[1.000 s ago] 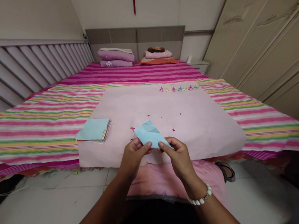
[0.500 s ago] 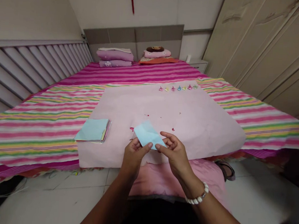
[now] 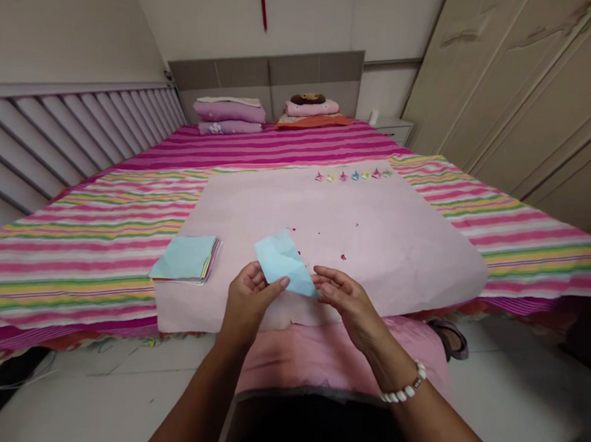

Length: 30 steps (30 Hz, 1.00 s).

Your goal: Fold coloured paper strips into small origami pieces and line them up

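A light blue sheet of origami paper (image 3: 283,265), with faint crease lines, is held up above the pale pink mat. My left hand (image 3: 252,292) grips its lower left side, thumb on top and fingers underneath. At the right corner of the sheet is my right hand (image 3: 345,296), its fingers stretched and its thumb off the paper; the fingertips are beside or touching the edge. A stack of coloured paper (image 3: 186,257), blue on top, lies to the left of my hands.
Several small folded paper pieces (image 3: 356,175) stand in a row along the far right of the mat (image 3: 247,198). Tiny red scraps (image 3: 343,256) lie scattered nearby. Striped bedding (image 3: 99,229) surrounds the mat, with folded bedding (image 3: 229,115) at the headboard.
The blue sheet has shifted slightly left and tilted with my left hand. My right thumb has come off the sheet, and that hand has moved a little right.
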{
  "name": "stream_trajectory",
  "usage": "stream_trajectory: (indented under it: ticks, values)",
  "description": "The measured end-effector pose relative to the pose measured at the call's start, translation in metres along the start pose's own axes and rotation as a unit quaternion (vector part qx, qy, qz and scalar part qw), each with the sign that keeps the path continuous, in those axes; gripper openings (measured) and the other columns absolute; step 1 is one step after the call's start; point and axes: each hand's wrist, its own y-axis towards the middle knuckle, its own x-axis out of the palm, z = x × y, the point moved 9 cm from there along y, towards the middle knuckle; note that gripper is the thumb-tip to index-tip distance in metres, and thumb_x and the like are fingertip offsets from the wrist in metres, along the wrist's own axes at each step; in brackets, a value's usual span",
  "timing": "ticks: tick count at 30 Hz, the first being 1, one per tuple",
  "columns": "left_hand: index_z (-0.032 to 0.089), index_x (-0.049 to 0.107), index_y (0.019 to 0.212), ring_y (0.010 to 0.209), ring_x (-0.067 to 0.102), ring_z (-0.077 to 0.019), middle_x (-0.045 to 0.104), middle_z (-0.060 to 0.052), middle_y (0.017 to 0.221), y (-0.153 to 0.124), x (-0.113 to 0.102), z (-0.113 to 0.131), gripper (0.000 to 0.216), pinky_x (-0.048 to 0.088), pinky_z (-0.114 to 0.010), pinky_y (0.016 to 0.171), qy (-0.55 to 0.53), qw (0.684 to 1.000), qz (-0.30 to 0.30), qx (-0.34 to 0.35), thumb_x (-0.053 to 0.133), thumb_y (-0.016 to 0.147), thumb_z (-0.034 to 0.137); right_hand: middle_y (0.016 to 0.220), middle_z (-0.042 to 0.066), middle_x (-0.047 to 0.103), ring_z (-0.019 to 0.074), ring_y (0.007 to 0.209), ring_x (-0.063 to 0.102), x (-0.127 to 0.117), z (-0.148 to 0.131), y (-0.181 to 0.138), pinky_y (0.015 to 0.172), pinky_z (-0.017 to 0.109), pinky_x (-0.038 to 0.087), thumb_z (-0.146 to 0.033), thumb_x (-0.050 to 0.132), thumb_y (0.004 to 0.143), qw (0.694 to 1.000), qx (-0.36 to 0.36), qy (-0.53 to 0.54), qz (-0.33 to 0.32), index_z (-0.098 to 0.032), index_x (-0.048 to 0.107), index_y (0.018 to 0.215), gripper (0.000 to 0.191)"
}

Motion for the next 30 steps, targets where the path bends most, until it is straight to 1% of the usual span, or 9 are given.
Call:
stream_trajectory:
  ticks: [2, 4, 7, 10, 12, 14, 16, 21, 30]
  values:
    - [0.013, 0.062, 0.096, 0.083, 0.067, -0.0179, 0.074, -0.007, 0.088, -0.003, 0.012, -0.005, 0.037, 0.051, -0.029, 0.079, 0.016, 0.998, -0.054, -0.029, 0.080, 0.064, 0.020, 0.083, 0.003, 0.072, 0.0166, 0.076, 0.064, 0.009, -0.003, 0.002, 0.068, 0.027, 0.049, -0.031, 0.084, 0.057, 1.000, 0.005, 0.004, -0.025, -0.019, 0.071, 0.090, 0.038]
    - [0.013, 0.061, 0.095, 0.079, 0.067, -0.0169, 0.073, -0.006, 0.083, -0.006, 0.021, -0.009, 0.037, 0.052, -0.028, 0.075, 0.033, 0.995, -0.084, -0.043, 0.079, 0.063, 0.020, 0.069, 0.001, 0.070, 0.0145, 0.064, 0.061, 0.016, -0.003, 0.003, 0.061, 0.026, 0.048, -0.030, 0.084, 0.056, 0.999, 0.008, 0.005, -0.042, -0.018, 0.071, 0.076, 0.027]
    - [0.017, 0.056, 0.083, 0.065, 0.062, -0.0107, 0.066, 0.003, 0.069, -0.007, 0.014, -0.004, 0.030, 0.049, -0.022, 0.065, 0.048, 0.998, -0.033, 0.001, 0.079, 0.064, 0.018, 0.060, -0.001, 0.067, 0.0136, 0.056, 0.059, 0.019, -0.002, 0.003, 0.058, 0.027, 0.047, -0.031, 0.083, 0.059, 0.999, -0.002, 0.005, -0.040, -0.018, 0.068, 0.063, 0.020]
    - [0.020, 0.052, 0.074, 0.063, 0.057, -0.0086, 0.061, 0.006, 0.068, -0.010, 0.005, 0.008, 0.028, 0.047, -0.020, 0.063, 0.077, 0.994, 0.010, 0.077, 0.078, 0.066, 0.017, 0.068, 0.000, 0.071, 0.0162, 0.065, 0.063, 0.024, -0.002, 0.001, 0.068, 0.030, 0.049, -0.030, 0.081, 0.063, 0.998, -0.014, 0.003, -0.067, -0.020, 0.072, 0.071, 0.016]
    - [0.020, 0.059, 0.079, 0.067, 0.057, -0.0100, 0.061, 0.004, 0.072, -0.012, 0.007, 0.013, 0.019, 0.047, -0.021, 0.065, 0.129, 0.985, -0.002, 0.111, 0.075, 0.069, 0.018, 0.074, 0.000, 0.073, 0.0173, 0.071, 0.065, 0.027, -0.004, 0.000, 0.073, 0.031, 0.049, -0.030, 0.080, 0.065, 0.996, -0.026, 0.009, -0.080, -0.022, 0.074, 0.079, 0.017]
    - [0.022, 0.068, 0.091, 0.069, 0.056, -0.0113, 0.062, 0.002, 0.073, -0.014, 0.010, 0.014, 0.021, 0.046, -0.022, 0.067, 0.181, 0.975, -0.015, 0.129, 0.073, 0.072, 0.019, 0.076, 0.000, 0.073, 0.0173, 0.072, 0.065, 0.025, -0.008, 0.001, 0.074, 0.031, 0.049, -0.031, 0.079, 0.067, 0.997, -0.036, 0.022, -0.068, -0.022, 0.074, 0.083, 0.019]
    - [0.024, 0.071, 0.100, 0.069, 0.055, -0.0123, 0.062, 0.002, 0.073, -0.014, 0.012, 0.013, 0.027, 0.046, -0.023, 0.067, 0.206, 0.969, -0.024, 0.134, 0.072, 0.073, 0.019, 0.075, 0.001, 0.073, 0.0168, 0.071, 0.064, 0.021, -0.011, 0.002, 0.072, 0.030, 0.049, -0.033, 0.077, 0.070, 0.998, -0.044, 0.029, -0.045, -0.022, 0.074, 0.083, 0.018]
    - [0.027, 0.073, 0.102, 0.069, 0.056, -0.0139, 0.063, 0.001, 0.074, -0.014, 0.015, 0.014, 0.030, 0.048, -0.025, 0.067, 0.204, 0.969, -0.029, 0.135, 0.072, 0.072, 0.021, 0.072, 0.002, 0.071, 0.0173, 0.068, 0.061, 0.012, -0.016, 0.003, 0.069, 0.031, 0.048, -0.037, 0.074, 0.073, 0.998, -0.060, 0.005, -0.006, -0.019, 0.074, 0.079, 0.019]
    - [0.024, 0.077, 0.086, 0.066, 0.058, -0.0157, 0.071, -0.002, 0.075, -0.012, 0.012, 0.012, 0.021, 0.049, -0.026, 0.065, 0.180, 0.979, -0.007, 0.093, 0.077, 0.065, 0.021, 0.071, 0.001, 0.068, 0.0175, 0.067, 0.059, 0.007, -0.025, 0.004, 0.066, 0.032, 0.049, -0.034, 0.078, 0.067, 0.994, -0.090, -0.053, -0.022, -0.020, 0.072, 0.072, 0.016]
